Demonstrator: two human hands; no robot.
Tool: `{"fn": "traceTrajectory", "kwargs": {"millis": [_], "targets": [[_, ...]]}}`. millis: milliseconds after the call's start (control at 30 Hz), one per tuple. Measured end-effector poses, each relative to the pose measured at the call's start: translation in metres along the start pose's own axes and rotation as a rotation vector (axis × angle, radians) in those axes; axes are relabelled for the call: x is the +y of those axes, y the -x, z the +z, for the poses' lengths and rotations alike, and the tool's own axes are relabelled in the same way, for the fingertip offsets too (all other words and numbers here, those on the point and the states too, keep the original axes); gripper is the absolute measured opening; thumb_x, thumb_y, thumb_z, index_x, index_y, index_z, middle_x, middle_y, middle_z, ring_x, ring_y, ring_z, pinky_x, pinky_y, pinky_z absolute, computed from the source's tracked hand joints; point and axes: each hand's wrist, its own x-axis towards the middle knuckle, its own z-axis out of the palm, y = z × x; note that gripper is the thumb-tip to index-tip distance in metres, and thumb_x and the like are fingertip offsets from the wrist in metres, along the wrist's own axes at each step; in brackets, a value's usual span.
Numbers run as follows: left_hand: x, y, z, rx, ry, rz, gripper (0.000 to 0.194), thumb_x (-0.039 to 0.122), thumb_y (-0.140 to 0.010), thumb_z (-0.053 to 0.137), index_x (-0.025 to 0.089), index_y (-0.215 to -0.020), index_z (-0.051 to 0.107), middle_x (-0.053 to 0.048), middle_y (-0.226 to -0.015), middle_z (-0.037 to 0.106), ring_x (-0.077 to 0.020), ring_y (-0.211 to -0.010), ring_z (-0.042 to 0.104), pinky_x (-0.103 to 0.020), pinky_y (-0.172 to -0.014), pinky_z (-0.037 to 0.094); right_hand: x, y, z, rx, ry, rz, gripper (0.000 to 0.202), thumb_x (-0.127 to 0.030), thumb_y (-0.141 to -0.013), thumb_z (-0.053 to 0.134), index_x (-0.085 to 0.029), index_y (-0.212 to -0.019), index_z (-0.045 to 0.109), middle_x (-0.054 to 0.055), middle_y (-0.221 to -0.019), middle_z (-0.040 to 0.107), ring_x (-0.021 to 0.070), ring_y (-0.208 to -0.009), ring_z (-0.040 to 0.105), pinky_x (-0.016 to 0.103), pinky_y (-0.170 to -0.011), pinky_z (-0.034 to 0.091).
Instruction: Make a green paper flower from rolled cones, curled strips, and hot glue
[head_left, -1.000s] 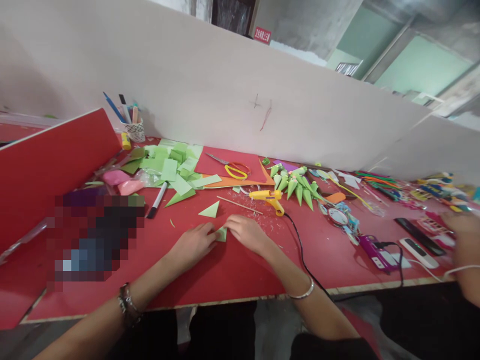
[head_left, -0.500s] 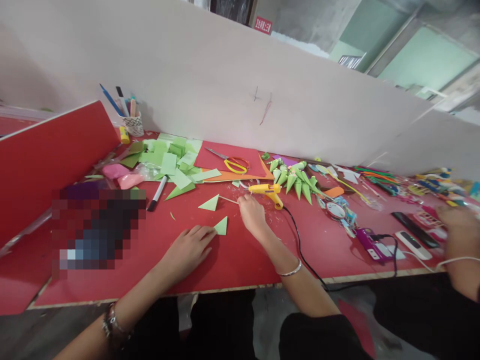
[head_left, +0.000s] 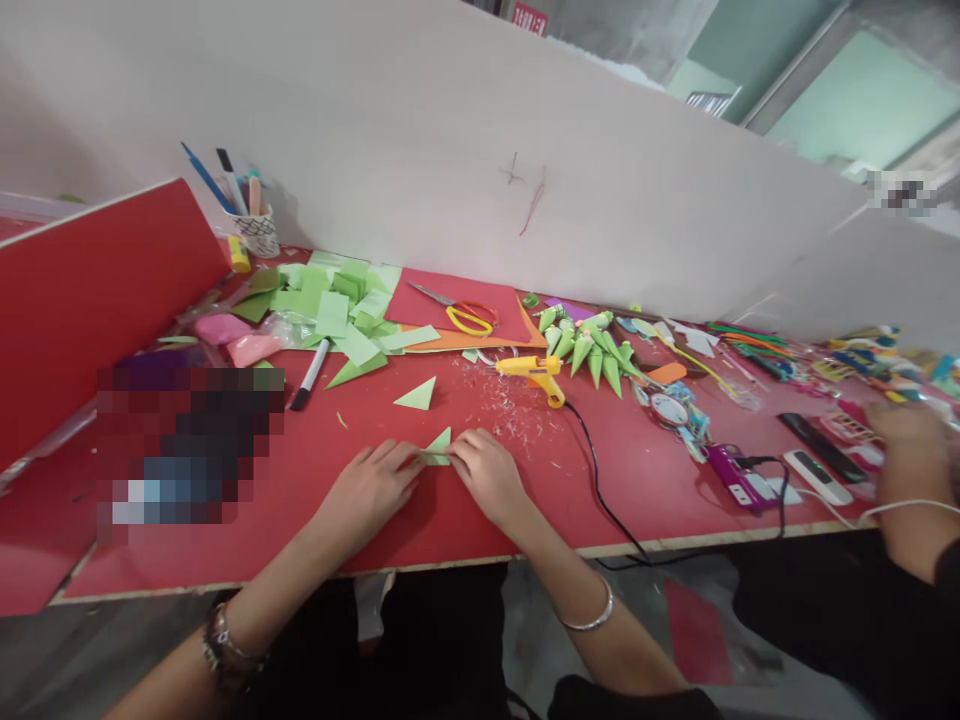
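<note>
A small light-green paper triangle lies on the red tabletop between my two hands. A thin stick runs across its lower part. My left hand rests low on the table, its fingertips pressed on the left edge of that paper, by one end of the stick. From the other side my right hand pinches the stick with thumb and fingers against the paper; its end is hidden. Just beyond the hands lies a second green paper triangle, untouched. A yellow glue gun lies past my right hand.
Green paper pieces, scissors and a marker lie behind. Green paper cones are bunched at right, near the gun's black cord and a purple power strip. Another person's arm reaches in at far right.
My right hand has come down and toward me, bringing the stick from beside the far triangle onto the near one. My left hand stays at the near triangle's left edge.
</note>
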Motion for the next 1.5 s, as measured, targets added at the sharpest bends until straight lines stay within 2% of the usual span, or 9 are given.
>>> {"fn": "traceTrajectory", "kwargs": {"millis": [100, 233, 367, 533, 700, 900, 1133, 1300, 1500], "targets": [[0.001, -0.002, -0.002, 0.03, -0.074, -0.038, 0.02, 0.013, -0.082, 0.045, 0.019, -0.093, 0.061, -0.007, -0.1, 0.057, -0.022, -0.09, 0.053, -0.036, -0.076, 0.043, 0.0, -0.001, 0.001, -0.012, 0.009, -0.035, 0.018, -0.02, -0.086, 0.045, -0.019, -0.086, 0.063, 0.004, -0.082, 0.058, 0.0155, -0.08, 0.05, 0.025, -0.069, 0.038], [-0.001, -0.008, 0.001, 0.01, 0.024, -0.04, 0.016, 0.015, -0.086, 0.042, 0.016, -0.09, 0.057, -0.006, -0.086, 0.057, -0.0182, -0.082, 0.053, -0.03, -0.071, 0.044, -0.002, 0.002, 0.001, -0.016, 0.038, -0.105, 0.02, -0.018, -0.087, 0.042, -0.018, -0.087, 0.062, 0.006, -0.085, 0.058, 0.0161, -0.082, 0.05, 0.026, -0.072, 0.039], [-0.004, -0.011, 0.004, 0.016, 0.117, -0.071, 0.016, 0.019, -0.088, 0.039, 0.015, -0.09, 0.054, -0.005, -0.083, 0.056, -0.0174, -0.08, 0.053, -0.027, -0.066, 0.044, -0.004, 0.003, 0.001, -0.053, -0.046, -0.171, 0.017, -0.019, -0.086, 0.044, -0.017, -0.089, 0.061, 0.006, -0.09, 0.059, 0.016, -0.086, 0.05, 0.027, -0.075, 0.04], [-0.007, -0.016, 0.0, -0.047, 0.113, -0.043, 0.018, 0.014, -0.087, 0.04, 0.014, -0.08, 0.057, -0.005, -0.079, 0.057, -0.0154, -0.074, 0.054, -0.025, -0.066, 0.043, -0.001, -0.005, -0.007, -0.117, -0.14, -0.211, 0.013, -0.02, -0.086, 0.047, -0.018, -0.09, 0.059, 0.004, -0.091, 0.059, 0.0144, -0.088, 0.05, 0.025, -0.075, 0.04], [-0.007, -0.021, -0.004, -0.1, 0.08, -0.035, 0.018, 0.013, -0.086, 0.041, 0.013, -0.079, 0.057, -0.004, -0.077, 0.057, -0.0147, -0.071, 0.055, -0.024, -0.063, 0.041, -0.002, -0.012, -0.009, -0.148, 0.057, -0.246, 0.013, -0.019, -0.086, 0.047, -0.016, -0.085, 0.059, 0.005, -0.083, 0.059, 0.0148, -0.08, 0.052, 0.024, -0.068, 0.039], [-0.009, -0.024, -0.004, -0.079, 0.044, 0.012, 0.021, 0.018, -0.087, 0.041, 0.013, -0.074, 0.057, -0.004, -0.073, 0.057, -0.0152, -0.066, 0.054, -0.027, -0.064, 0.041, 0.001, -0.012, 0.005, -0.077, 0.23, -0.336, 0.024, -0.015, -0.088, 0.037, -0.015, -0.084, 0.06, 0.007, -0.08, 0.059, 0.017, -0.075, 0.052, 0.028, -0.064, 0.037], [-0.006, -0.013, 0.005, 0.054, -0.022, 0.016, 0.016, 0.02, -0.087, 0.043, 0.016, -0.093, 0.057, -0.006, -0.08, 0.057, -0.0186, -0.077, 0.053, -0.031, -0.072, 0.041, 0.002, -0.015, 0.0, -0.07, 0.144, -0.291, 0.022, -0.021, -0.089, 0.039, -0.016, -0.08, 0.059, 0.004, -0.078, 0.058, 0.0149, -0.076, 0.052, 0.025, -0.067, 0.038], [-0.007, -0.015, 0.009, 0.049, -0.018, 0.012, 0.015, 0.015, -0.085, 0.046, 0.015, -0.084, 0.06, -0.005, -0.079, 0.058, -0.0177, -0.074, 0.053, -0.029, -0.068, 0.041, -0.002, -0.012, 0.0, -0.04, 0.04, -0.203, 0.019, -0.021, -0.088, 0.042, -0.015, -0.082, 0.06, 0.005, -0.082, 0.059, 0.0154, -0.078, 0.052, 0.025, -0.07, 0.04], [-0.006, -0.021, -0.001, 0.019, 0.198, -0.156, 0.015, 0.02, -0.083, 0.049, 0.016, -0.075, 0.062, -0.003, -0.077, 0.06, -0.0151, -0.071, 0.055, -0.023, -0.059, 0.038, -0.005, -0.012, 0.0, 0.009, -0.076, -0.145, 0.013, -0.017, -0.085, 0.048, -0.015, -0.08, 0.06, 0.004, -0.081, 0.059, 0.016, -0.079, 0.049, 0.025, -0.072, 0.041]]}}
